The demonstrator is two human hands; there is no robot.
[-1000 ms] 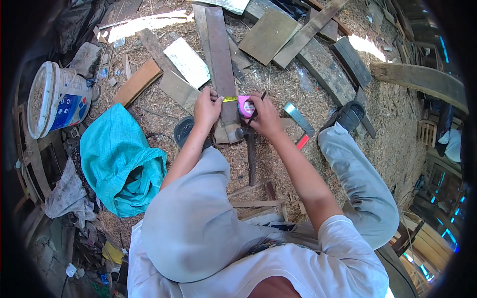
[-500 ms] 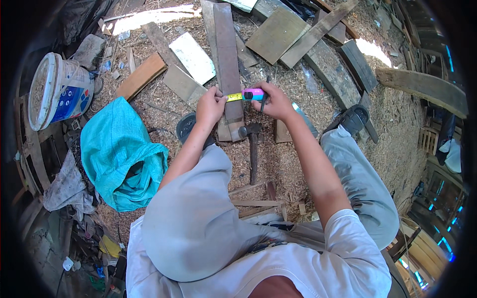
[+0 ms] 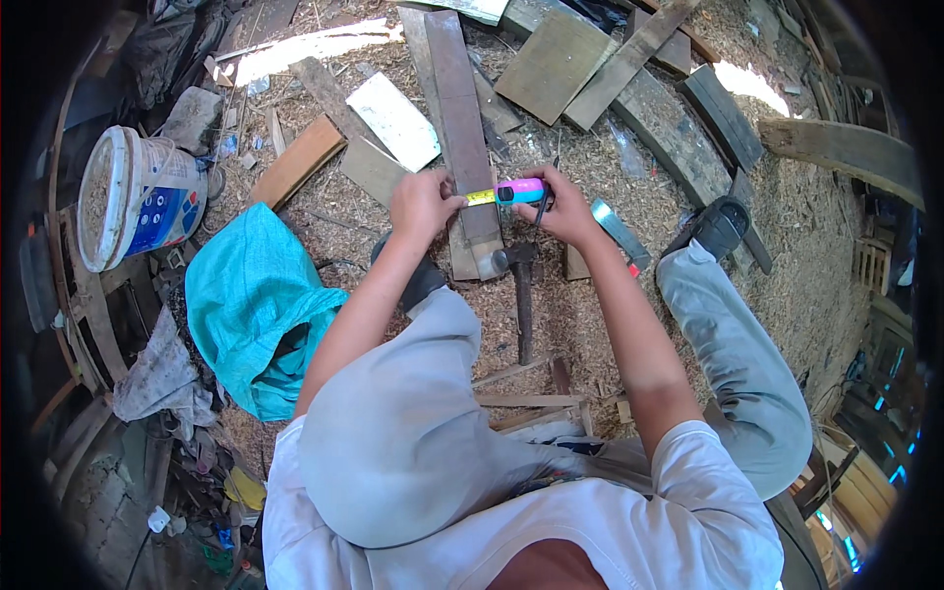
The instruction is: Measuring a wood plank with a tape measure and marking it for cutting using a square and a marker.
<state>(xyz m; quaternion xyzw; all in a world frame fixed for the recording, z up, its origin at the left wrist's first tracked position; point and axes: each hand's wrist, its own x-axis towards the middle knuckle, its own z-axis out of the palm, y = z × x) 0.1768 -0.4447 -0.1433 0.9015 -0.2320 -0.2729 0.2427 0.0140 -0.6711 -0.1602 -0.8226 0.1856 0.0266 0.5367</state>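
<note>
A pink and blue tape measure (image 3: 521, 191) is held in my right hand (image 3: 567, 208), fingers closed round its case. A thin dark item, perhaps a strap or pencil, shows at those fingers. The short yellow tape blade (image 3: 480, 198) stretches across a long brown board (image 3: 462, 123), and my left hand (image 3: 423, 208) pinches its end at the board's left edge. Beneath this board lies a paler plank (image 3: 462, 258). Close to the near end of the boards rests a hammer (image 3: 524, 310), head toward them, handle pointing back at me.
Sawdust covers the ground, with several wood offcuts (image 3: 556, 67) beyond my hands. On the left are a white bucket (image 3: 123, 197) and a turquoise sack (image 3: 251, 305). A shiny tool with a red end (image 3: 618, 234) lies beside my right forearm. A curved timber (image 3: 841, 157) stands far right.
The whole view has shifted slightly, so things sit further right. Both hands keep the tape across the board. More of the shiny tool shows beside my right forearm.
</note>
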